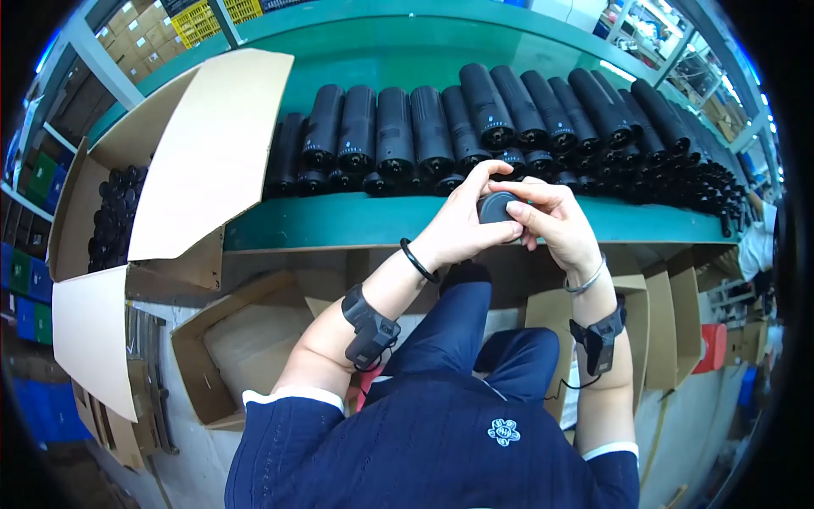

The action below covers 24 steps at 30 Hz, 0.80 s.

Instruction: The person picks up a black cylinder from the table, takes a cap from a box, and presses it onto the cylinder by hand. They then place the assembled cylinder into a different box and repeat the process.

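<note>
"Grip?"
"Left hand (462, 222) and right hand (560, 222) both have fingers closed around one dark round cap (495, 207)."
"Where?"
"Over the green bench (314, 225), before stacked black cylinders (393, 127)."
"Around it?"
"Open carton (208, 153) at the bench's left end; farther back, brown boxes (140, 38) and a yellow crate (197, 25)."

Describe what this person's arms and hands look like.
The left hand and right hand are bare. A black bangle circles the left wrist, a silvery bangle the right. Each forearm carries a strapped black device with a thin dark cable. Short navy sleeves end in white trim.
</note>
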### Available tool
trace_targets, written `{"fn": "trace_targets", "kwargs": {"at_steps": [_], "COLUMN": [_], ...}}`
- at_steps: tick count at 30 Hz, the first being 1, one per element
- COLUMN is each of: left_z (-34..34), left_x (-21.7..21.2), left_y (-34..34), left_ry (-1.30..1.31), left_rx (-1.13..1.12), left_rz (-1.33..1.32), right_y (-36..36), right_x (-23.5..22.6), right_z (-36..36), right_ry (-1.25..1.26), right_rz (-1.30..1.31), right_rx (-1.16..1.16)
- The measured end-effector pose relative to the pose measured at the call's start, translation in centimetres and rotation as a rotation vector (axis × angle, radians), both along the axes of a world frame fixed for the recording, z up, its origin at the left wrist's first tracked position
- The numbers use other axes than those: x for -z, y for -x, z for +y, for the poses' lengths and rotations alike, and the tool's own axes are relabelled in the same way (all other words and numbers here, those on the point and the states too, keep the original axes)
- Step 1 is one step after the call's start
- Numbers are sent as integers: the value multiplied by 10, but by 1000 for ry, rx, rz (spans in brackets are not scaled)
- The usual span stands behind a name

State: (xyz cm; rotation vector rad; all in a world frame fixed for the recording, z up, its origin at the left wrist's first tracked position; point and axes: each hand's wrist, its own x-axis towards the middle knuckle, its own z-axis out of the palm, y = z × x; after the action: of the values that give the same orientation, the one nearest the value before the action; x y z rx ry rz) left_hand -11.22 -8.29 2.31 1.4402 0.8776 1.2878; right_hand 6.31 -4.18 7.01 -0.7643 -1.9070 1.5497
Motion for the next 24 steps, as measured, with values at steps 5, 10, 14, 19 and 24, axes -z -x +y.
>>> {"fn": "trace_targets", "kwargs": {"at_steps": [5, 10, 14, 19, 24], "left_z": [-1, 6, 7, -28, -111], "left_x": [24, 61, 61, 54, 37], "left_y": [10, -1, 3, 18, 119], "left_ry": [-266, -364, -405, -324, 321], "left_rx": [-13, -121, -167, -155, -288], "left_rz": [208, 352, 435, 246, -346], "right_y": [-10, -22, -23, -18, -70], "right_x": [12, 19, 26, 25, 60], "right_z": [-6, -14, -6, -25, -28], "right_ry": [180, 272, 188, 224, 201], "right_rz": [63, 232, 214, 338, 267], "right_rx": [92, 128, 80, 36, -74]}}
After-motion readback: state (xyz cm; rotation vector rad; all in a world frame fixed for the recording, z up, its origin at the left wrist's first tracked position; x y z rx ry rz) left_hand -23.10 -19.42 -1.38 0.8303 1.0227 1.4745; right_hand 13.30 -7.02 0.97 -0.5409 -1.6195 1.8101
